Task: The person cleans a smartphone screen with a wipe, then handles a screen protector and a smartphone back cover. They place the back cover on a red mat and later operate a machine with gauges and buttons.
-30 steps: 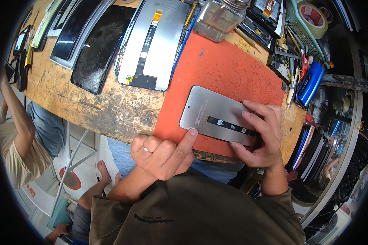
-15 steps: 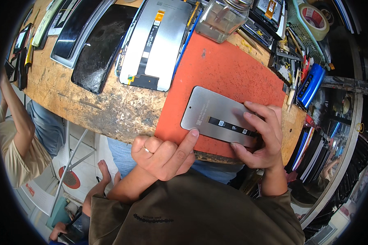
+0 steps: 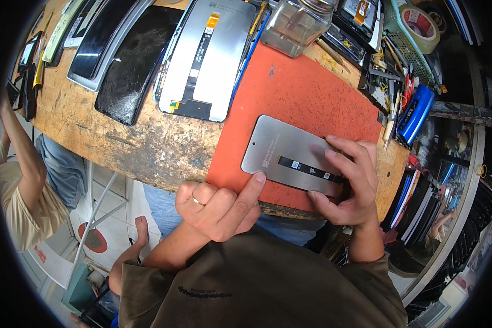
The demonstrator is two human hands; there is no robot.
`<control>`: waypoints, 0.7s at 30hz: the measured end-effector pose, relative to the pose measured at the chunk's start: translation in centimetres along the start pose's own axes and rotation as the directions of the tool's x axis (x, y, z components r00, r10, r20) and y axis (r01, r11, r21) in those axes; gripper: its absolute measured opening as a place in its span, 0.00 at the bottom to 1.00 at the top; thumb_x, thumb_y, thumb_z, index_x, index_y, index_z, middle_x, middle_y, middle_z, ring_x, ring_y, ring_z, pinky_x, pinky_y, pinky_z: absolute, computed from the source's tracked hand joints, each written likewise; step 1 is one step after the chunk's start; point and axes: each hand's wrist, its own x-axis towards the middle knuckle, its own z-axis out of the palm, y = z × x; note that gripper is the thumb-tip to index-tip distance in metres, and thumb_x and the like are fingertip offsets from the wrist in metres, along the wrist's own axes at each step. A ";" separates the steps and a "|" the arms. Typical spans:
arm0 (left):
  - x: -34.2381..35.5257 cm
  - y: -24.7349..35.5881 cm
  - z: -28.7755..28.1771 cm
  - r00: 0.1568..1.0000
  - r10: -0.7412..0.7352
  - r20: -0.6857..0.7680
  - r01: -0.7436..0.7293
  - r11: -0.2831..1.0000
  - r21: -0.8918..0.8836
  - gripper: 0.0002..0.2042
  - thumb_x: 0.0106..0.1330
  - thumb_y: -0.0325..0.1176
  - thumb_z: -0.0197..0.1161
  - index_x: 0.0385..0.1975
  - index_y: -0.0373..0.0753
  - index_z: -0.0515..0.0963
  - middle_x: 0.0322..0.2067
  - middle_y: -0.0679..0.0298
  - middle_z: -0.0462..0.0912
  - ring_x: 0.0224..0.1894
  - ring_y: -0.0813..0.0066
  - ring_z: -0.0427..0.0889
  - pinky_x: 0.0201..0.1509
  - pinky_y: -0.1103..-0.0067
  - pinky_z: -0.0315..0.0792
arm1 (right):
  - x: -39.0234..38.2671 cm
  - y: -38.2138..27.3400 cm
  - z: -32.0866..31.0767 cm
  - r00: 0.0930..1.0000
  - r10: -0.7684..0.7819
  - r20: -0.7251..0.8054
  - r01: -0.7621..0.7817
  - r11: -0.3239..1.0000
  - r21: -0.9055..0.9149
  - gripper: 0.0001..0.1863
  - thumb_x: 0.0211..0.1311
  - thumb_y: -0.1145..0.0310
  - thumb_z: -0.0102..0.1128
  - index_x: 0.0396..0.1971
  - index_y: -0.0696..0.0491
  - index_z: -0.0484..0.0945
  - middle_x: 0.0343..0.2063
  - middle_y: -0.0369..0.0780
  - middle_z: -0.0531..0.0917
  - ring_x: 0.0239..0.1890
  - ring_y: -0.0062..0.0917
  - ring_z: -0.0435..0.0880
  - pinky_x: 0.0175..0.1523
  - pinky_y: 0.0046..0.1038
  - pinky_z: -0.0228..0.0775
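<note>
A phone screen panel [image 3: 268, 145] lies on an orange-red mat [image 3: 290, 82], grey metal back up, with a black flex strip [image 3: 307, 168] along it. My right hand [image 3: 350, 177] grips its right end, thumb on the near edge and fingers over the far side and back. My left hand [image 3: 218, 210], a ring on one finger, stretches its index finger to the panel's near left corner and touches it; the other fingers curl with nothing visible in them. The panel's underside is hidden.
Beyond the mat stand a glass jar [image 3: 298, 27] and an opened phone with a silver screen back [image 3: 216, 60]. A dark cracked screen [image 3: 136, 65] lies left. Tools and a blue cylinder [image 3: 415, 115] crowd the right. Another person [image 3: 33, 180] sits at left.
My hands and the panel show no visible movement. At the lower left, another person's foot and hand have shifted on and above the floor.
</note>
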 end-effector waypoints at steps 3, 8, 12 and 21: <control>0.0 0.0 0.2 1.000 0.000 -0.026 0.000 1.000 0.001 0.24 0.49 0.37 0.61 0.48 0.49 0.92 0.20 0.74 0.54 0.22 0.77 0.56 0.31 0.75 0.50 | 0.0 0.0 0.0 1.000 0.002 0.004 -0.002 1.000 -0.003 0.36 0.38 0.66 0.80 0.54 0.55 0.83 0.56 0.49 0.84 0.45 0.37 0.79 0.51 0.37 0.66; 0.1 -0.1 0.2 1.000 -0.001 -0.019 0.001 1.000 -0.008 0.24 0.49 0.36 0.61 0.47 0.49 0.92 0.20 0.74 0.54 0.22 0.77 0.56 0.32 0.75 0.50 | 0.0 0.0 0.0 1.000 0.000 0.004 0.000 1.000 -0.001 0.36 0.37 0.66 0.80 0.54 0.55 0.83 0.55 0.49 0.84 0.45 0.37 0.79 0.51 0.37 0.66; 0.1 -0.1 0.1 1.000 -0.008 -0.018 0.008 1.000 -0.011 0.24 0.48 0.37 0.61 0.47 0.49 0.92 0.20 0.74 0.54 0.22 0.77 0.56 0.32 0.75 0.50 | 0.1 0.0 0.0 1.000 -0.006 0.002 0.006 1.000 -0.003 0.36 0.37 0.66 0.80 0.54 0.55 0.83 0.55 0.49 0.84 0.45 0.37 0.79 0.50 0.37 0.66; 0.1 0.1 0.1 1.000 -0.017 -0.023 0.017 1.000 -0.007 0.23 0.47 0.37 0.62 0.45 0.50 0.92 0.20 0.75 0.54 0.23 0.77 0.56 0.32 0.76 0.50 | 0.0 0.0 0.0 1.000 0.006 0.011 -0.006 1.000 -0.005 0.36 0.37 0.66 0.80 0.54 0.55 0.83 0.56 0.49 0.84 0.46 0.37 0.79 0.51 0.37 0.66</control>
